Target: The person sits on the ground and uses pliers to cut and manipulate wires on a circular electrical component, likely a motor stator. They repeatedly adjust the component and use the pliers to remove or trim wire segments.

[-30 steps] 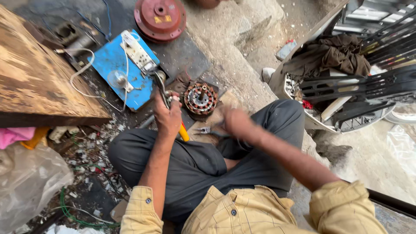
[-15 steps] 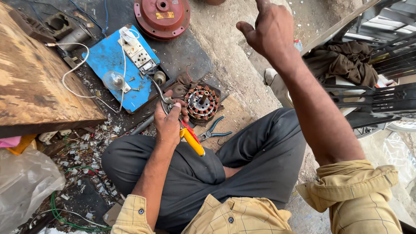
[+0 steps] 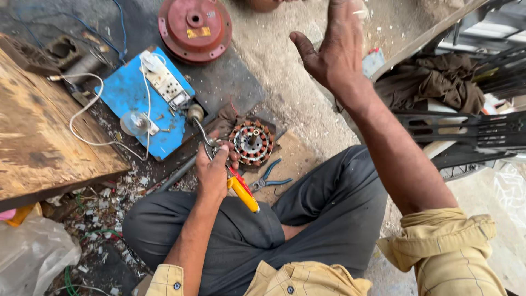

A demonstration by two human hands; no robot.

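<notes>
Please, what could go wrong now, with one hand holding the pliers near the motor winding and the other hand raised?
The left hand alone grips the yellow-handled pliers beside the stator; nothing steadies it, so the tool might slip and nick the copper coils. The right hand is lifted away. Loose wires trail from the blue board and could snag.

Yellow-and-red-handled pliers point(image 3: 236, 185) held in the closed left hand point(image 3: 212, 174); handles point back toward the person's lap, grey metal jaws reach forward over the floor. Motor stator point(image 3: 251, 143): round, copper-wound coils ringed about a central hub, lying flat on the ground just right of the pliers' jaws. Blue-handled pliers point(image 3: 268, 179) lie on cardboard just below the stator, handles splayed.
</notes>
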